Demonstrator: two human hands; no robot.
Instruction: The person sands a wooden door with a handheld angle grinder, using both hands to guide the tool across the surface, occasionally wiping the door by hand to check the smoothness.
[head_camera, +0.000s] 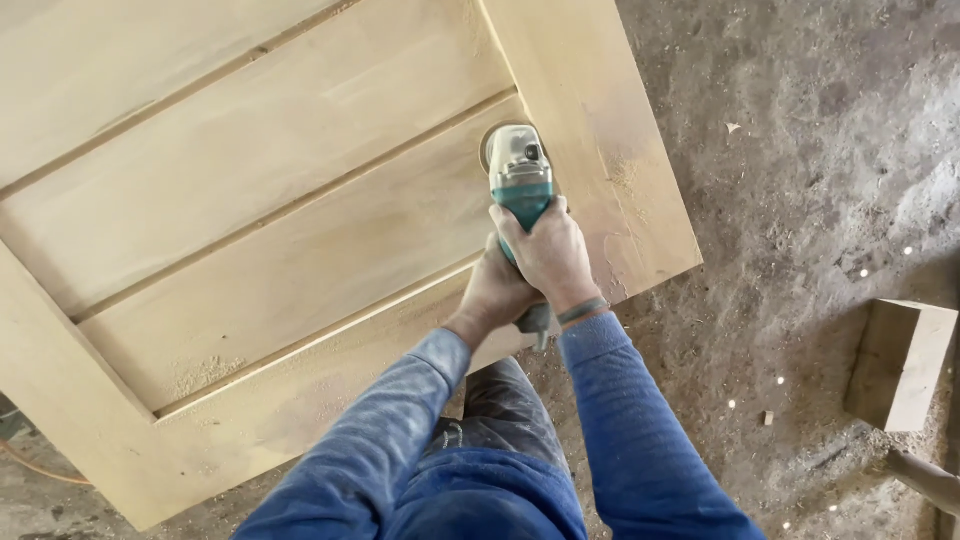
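A large pale wooden door panel (250, 200) lies flat and fills the left and middle of the view, with several boards parted by grooves inside a frame. A teal and grey angle grinder (520, 170) rests with its disc on the panel near the right-hand frame piece. My right hand (548, 255) grips the grinder's body from above. Just behind and below it, my left hand (497, 295) wraps around the rear of the tool. Both arms wear dusty blue sleeves.
The ground (820, 200) to the right is dusty dirt strewn with sawdust and chips. A wooden block (900, 365) stands at the right edge. Sawdust (205, 375) lies piled on the panel's lower board. My legs are under the panel's near corner.
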